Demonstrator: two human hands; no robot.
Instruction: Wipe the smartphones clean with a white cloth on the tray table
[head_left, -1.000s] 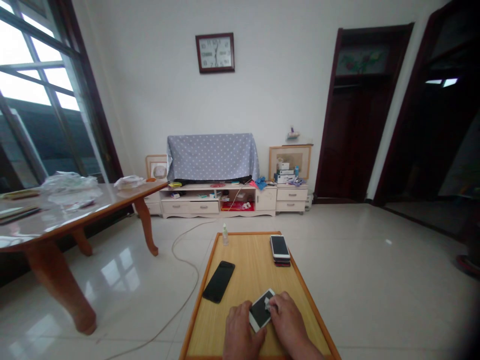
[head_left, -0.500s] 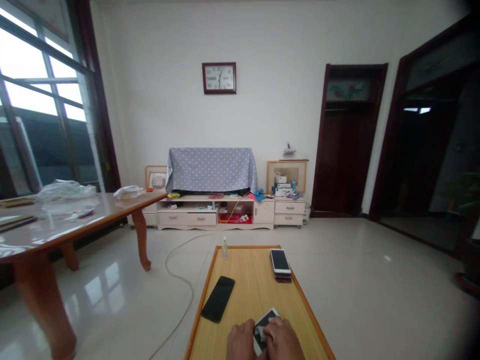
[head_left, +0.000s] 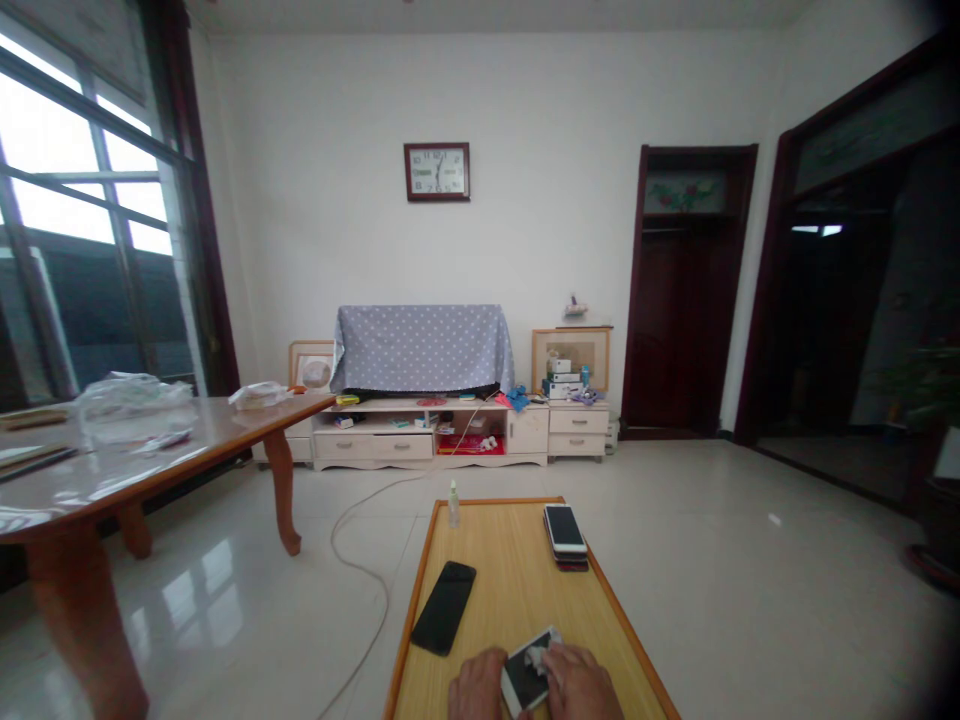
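Observation:
A white-edged phone (head_left: 519,683) with a dark screen lies near the front of the wooden table (head_left: 501,560). My left hand (head_left: 478,686) grips its left edge with bent fingers. In my right hand (head_left: 581,685) is a crumpled white tissue (head_left: 535,658), pressed on the phone's screen near its upper right. To the left of my hands lies a black phone (head_left: 444,607), touched by neither hand. Farther back on the right, a stack of phones (head_left: 565,530) has a white-framed one on top.
A small clear spray bottle (head_left: 454,505) stands at the table's far left corner. A raised rim (head_left: 628,625) edges the table. On the left is a larger brown table (head_left: 225,425) with plastic bags (head_left: 135,392). A cable (head_left: 384,590) runs over the floor toward the TV cabinet (head_left: 375,448).
My right hand and the tissue have moved to the right and up across the phone's screen. The phone appears turned a little clockwise. The whole view has shifted slightly.

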